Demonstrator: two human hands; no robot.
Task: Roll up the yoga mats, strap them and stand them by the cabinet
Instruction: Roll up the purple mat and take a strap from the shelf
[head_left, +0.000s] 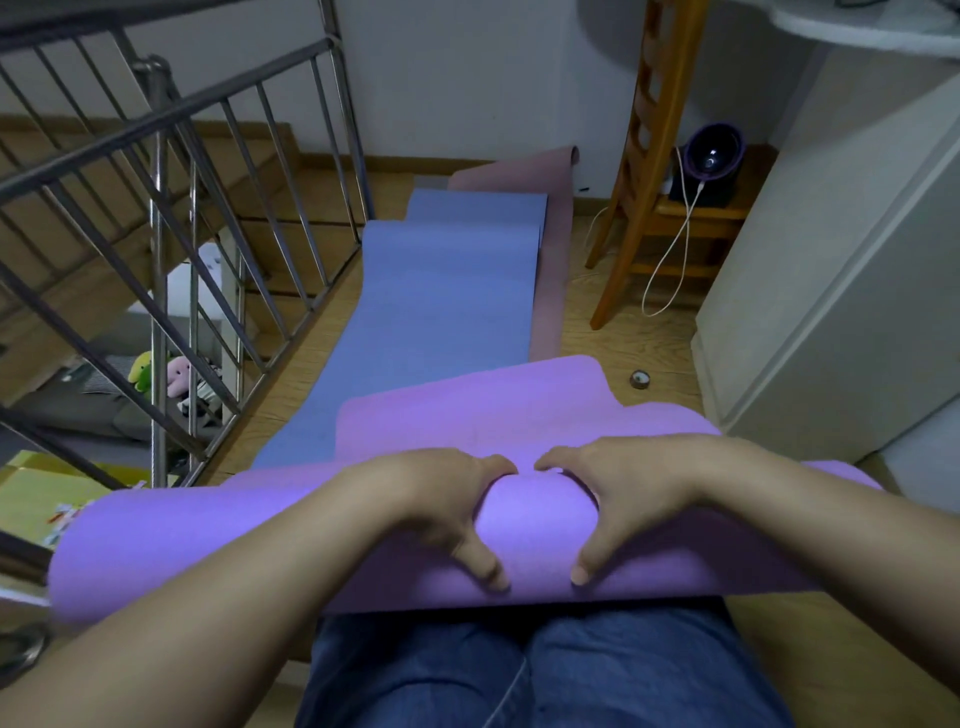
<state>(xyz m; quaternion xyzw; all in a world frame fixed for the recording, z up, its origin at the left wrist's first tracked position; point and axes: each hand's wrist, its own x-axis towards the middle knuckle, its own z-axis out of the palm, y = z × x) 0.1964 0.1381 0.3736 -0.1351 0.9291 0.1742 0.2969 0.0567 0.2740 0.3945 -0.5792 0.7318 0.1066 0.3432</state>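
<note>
A purple yoga mat (208, 540) lies partly rolled across the floor in front of my knees, its flat free end (483, 405) stretching away from me. My left hand (441, 509) and my right hand (623, 499) sit side by side on the middle of the roll, fingers curled over its top and thumbs wrapped round the near side. Beyond it a blue mat (441, 291) lies unrolled on the floor, overlapping a pink mat (553, 249) whose far end curls up against the wall.
A metal stair railing (171, 218) borders the left, with a drop to stairs behind it. A wooden chair (644, 171) with a white cable stands at the right, next to a white cabinet (831, 291). A small roll of tape (640, 380) lies on the wooden floor.
</note>
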